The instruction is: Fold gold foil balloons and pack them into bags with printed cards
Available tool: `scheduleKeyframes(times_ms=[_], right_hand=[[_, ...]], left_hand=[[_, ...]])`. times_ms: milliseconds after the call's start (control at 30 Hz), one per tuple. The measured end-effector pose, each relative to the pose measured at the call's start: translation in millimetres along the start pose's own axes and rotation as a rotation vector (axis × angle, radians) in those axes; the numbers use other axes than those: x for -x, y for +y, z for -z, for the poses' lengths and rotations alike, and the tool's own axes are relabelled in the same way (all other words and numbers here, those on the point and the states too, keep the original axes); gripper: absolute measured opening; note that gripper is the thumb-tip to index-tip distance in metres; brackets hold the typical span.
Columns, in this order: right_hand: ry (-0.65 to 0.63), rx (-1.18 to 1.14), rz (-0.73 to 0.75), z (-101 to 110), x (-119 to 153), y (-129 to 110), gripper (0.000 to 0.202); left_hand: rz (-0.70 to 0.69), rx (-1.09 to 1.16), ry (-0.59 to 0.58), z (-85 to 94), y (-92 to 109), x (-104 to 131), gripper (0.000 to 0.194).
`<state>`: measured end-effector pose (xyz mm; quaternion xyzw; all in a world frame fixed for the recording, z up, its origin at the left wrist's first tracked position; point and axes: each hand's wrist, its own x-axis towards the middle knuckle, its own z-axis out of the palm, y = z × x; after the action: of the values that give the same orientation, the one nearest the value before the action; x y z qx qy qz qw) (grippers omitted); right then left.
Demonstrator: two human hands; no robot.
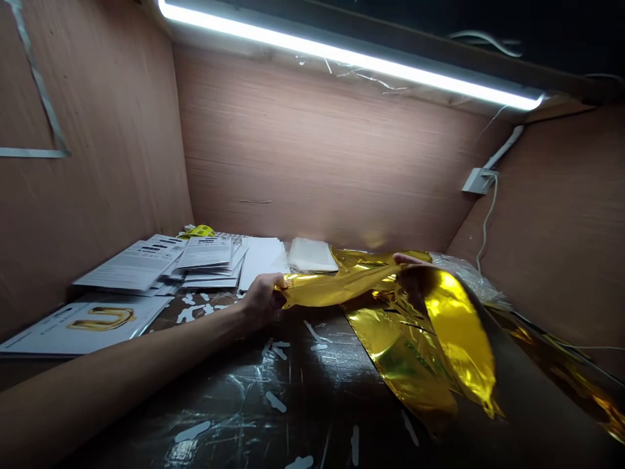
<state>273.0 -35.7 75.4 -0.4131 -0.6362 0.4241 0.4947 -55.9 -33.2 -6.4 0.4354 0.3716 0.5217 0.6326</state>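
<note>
1. Head view: The left hand (263, 296) is clamping one end of the gold foil piece (332, 291), stretching above the dark tabletop (303, 404).
2. The right hand (413, 281), well apart, is touching its folded part; its grip is unclear.
3. More gold foil (395, 358) is lying beneath.

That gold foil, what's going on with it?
A person holds a strip of gold foil stretched between both hands: the left hand grips one end, the right hand is partly hidden behind it. More foil lies on the dark table, with printed cards stacked at the left.
</note>
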Motion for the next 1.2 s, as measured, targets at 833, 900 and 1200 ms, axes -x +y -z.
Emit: scheduleKeyframes(times_ms=[833, 900, 1200], right_hand=[[0.416, -0.166, -0.514, -6.8, -19.4, 93.0, 0.019], [0.380, -0.112, -0.541, -7.6, -23.3, 100.5, 0.018], [0.224, 0.674, -0.271, 13.8, -35.0, 83.8, 0.030]], left_hand=[[-0.449, -1.019, -0.212, -29.1, -26.3, 49.4, 0.099], [-0.414, -1.019, -0.174, -30.3, -31.2, 47.6, 0.098], [-0.527, -1.032, -0.067, -21.2, -33.2, 39.0, 0.058]])
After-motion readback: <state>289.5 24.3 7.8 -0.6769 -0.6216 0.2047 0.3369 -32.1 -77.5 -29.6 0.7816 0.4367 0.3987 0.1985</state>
